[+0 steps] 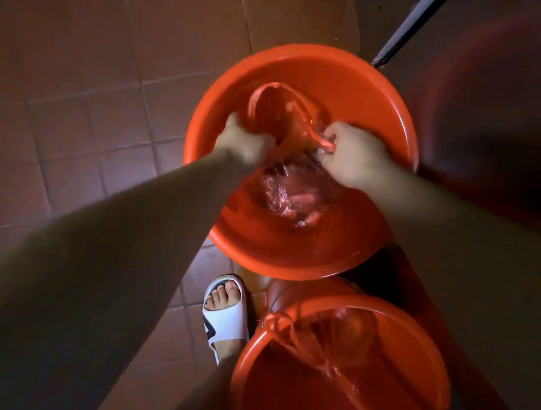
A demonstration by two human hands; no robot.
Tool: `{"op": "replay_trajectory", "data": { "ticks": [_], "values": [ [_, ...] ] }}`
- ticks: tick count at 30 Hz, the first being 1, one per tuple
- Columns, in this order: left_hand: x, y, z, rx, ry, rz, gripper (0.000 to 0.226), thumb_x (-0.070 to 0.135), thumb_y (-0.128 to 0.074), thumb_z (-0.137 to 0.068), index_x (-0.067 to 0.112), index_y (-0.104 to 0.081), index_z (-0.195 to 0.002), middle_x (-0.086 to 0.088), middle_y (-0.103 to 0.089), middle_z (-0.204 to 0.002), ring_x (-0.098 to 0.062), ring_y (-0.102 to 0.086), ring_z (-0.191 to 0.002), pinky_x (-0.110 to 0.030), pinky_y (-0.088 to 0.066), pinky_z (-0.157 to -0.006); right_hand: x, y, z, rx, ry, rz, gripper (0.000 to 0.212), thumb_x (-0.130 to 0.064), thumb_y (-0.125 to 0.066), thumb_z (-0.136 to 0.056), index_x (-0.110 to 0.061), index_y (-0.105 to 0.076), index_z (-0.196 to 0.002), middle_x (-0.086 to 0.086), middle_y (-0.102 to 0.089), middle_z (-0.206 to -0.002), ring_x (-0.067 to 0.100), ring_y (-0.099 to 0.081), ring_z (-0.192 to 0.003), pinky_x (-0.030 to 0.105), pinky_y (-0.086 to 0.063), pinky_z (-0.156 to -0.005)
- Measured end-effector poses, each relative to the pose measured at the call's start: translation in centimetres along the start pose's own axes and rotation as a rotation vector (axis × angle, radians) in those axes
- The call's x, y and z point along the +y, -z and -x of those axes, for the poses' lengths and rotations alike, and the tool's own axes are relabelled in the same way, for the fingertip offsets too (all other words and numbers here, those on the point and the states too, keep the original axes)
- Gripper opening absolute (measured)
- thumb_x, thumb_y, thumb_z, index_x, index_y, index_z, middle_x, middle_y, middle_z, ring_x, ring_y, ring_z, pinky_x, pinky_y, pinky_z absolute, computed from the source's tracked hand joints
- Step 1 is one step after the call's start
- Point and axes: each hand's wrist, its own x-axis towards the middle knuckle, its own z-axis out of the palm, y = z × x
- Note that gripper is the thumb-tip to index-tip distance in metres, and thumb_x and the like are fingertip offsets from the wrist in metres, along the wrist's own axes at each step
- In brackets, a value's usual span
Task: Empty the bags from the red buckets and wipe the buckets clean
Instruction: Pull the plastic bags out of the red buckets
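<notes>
Left hand (242, 139) and right hand (352, 154), apart, each clenched on a twisted handle of a thin red bag (284, 180) inside the far bucket (395, 117). Crinkled, glossy, see-through film; soft and limp, probably slippery, easily torn. Contents dark and lumpy, weight hard to judge. Best held by the bunched handles, not the thin sides. Bucket round, smooth, stiff red plastic, wide rim. Near bucket (427, 372) alike, holding a second knotted bag (327, 335). Dull reddish-brown floor tiles (88, 71). White sandal (225, 314) on a foot beside the buckets.
</notes>
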Motion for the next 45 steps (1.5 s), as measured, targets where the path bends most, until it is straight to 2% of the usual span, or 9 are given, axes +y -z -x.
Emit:
{"op": "replay_trajectory", "data": {
  "ticks": [2, 5, 10, 13, 25, 29, 33, 37, 45],
  "values": [
    [0.3, 0.2, 0.1, -0.005, -0.05, 0.089, 0.067, 0.032, -0.078, -0.084, 0.025, -0.048, -0.144, 0.008, -0.069, -0.097, -0.008, -0.065, -0.077, -0.021, -0.055, -0.067, 0.0, -0.2, 1.2, 0.005, 0.066, -0.059, 0.015, -0.033, -0.059, -0.09, -0.023, -0.063, -0.102, -0.001, -0.069, -0.093, 0.031, -0.065, -0.093, 0.032, -0.046, -0.073],
    [1.1, 0.8, 0.9, 0.011, -0.113, 0.129, 0.017, 0.032, -0.071, -0.092, 0.023, -0.071, -0.106, 0.008, -0.073, -0.08, -0.015, -0.07, -0.072, -0.025, -0.054, -0.065, -0.6, -0.1, 3.8, 0.054, 0.109, -0.164, 0.021, -0.031, -0.056, -0.093, -0.013, -0.057, -0.083, 0.001, -0.06, -0.069, 0.028, -0.061, -0.071, 0.034, -0.038, -0.058],
    [1.6, 3.4, 4.2, 0.057, -0.091, 0.201, 0.027, 0.032, -0.055, -0.098, 0.012, -0.073, -0.093, 0.007, -0.065, -0.063, -0.025, -0.071, -0.068, -0.038, -0.06, -0.069, -1.6, 1.8, 7.9, 0.171, 0.062, -0.351, 0.022, -0.031, -0.059, -0.093, -0.015, -0.068, -0.106, 0.006, -0.074, -0.092, 0.03, -0.067, -0.091, 0.039, -0.052, -0.078],
    [1.3, 5.0, 6.8, 0.025, -0.058, 0.289, 0.03, 0.023, -0.053, -0.102, 0.014, -0.068, -0.078, 0.012, -0.057, -0.046, -0.009, -0.056, -0.044, -0.028, -0.051, -0.057, -1.7, 3.1, 9.9, 0.259, 0.082, -0.381, 0.017, -0.027, -0.059, -0.095, -0.012, -0.065, -0.099, 0.007, -0.072, -0.093, 0.03, -0.065, -0.09, 0.035, -0.047, -0.076],
    [2.0, 7.0, 18.2, -0.149, 0.183, 0.52, 0.024, 0.009, -0.058, -0.099, 0.007, -0.067, -0.077, 0.002, -0.054, -0.05, -0.013, -0.046, -0.04, -0.024, -0.053, -0.051, -1.3, 7.1, 14.3, 0.395, 0.147, -0.244, 0.016, -0.005, -0.054, -0.083, -0.007, -0.065, -0.095, 0.015, -0.057, -0.105, 0.036, -0.056, -0.098, 0.04, -0.042, -0.092],
    [2.2, 6.3, 19.8, -0.294, 0.118, 0.493, 0.017, 0.012, -0.067, -0.097, 0.005, -0.075, -0.084, -0.002, -0.058, -0.057, -0.013, -0.05, -0.042, -0.024, -0.051, -0.051, -2.7, 7.9, 13.7, 0.409, 0.166, -0.411, 0.019, -0.004, -0.054, -0.085, -0.015, -0.064, -0.097, 0.003, -0.058, -0.106, 0.02, -0.055, -0.099, 0.022, -0.037, -0.089],
    [3.4, 5.0, 18.6, -0.227, 0.041, 0.42, 0.022, 0.017, -0.07, -0.099, 0.011, -0.072, -0.078, 0.003, -0.063, -0.055, -0.016, -0.056, -0.056, -0.031, -0.049, -0.065, -4.3, 6.9, 12.8, 0.285, 0.232, -0.455, 0.025, 0.0, -0.055, -0.086, -0.021, -0.066, -0.093, -0.007, -0.056, -0.1, 0.011, -0.055, -0.092, 0.019, -0.038, -0.082],
    [4.2, 4.1, 16.8, -0.238, 0.002, 0.378, 0.024, 0.005, -0.064, -0.099, 0.014, -0.067, -0.078, 0.008, -0.059, -0.048, -0.005, -0.053, -0.043, -0.018, -0.045, -0.048, -5.4, 4.8, 12.2, 0.153, 0.256, -0.556, 0.024, -0.01, -0.054, -0.093, -0.027, -0.068, -0.103, -0.012, -0.063, -0.108, 0.007, -0.06, -0.101, 0.027, -0.047, -0.094],
    [4.4, 3.9, 15.2, -0.258, -0.049, 0.128, 0.028, 0.017, -0.067, -0.096, 0.013, -0.069, -0.069, 0.004, -0.06, -0.05, -0.015, -0.057, -0.047, -0.022, -0.045, -0.049, -5.6, 3.8, 10.9, 0.063, 0.057, -0.939, 0.032, -0.018, -0.05, -0.08, -0.036, -0.061, -0.104, -0.025, -0.065, -0.09, 0.006, -0.063, -0.088, 0.039, -0.054, -0.088]
  ]
}}
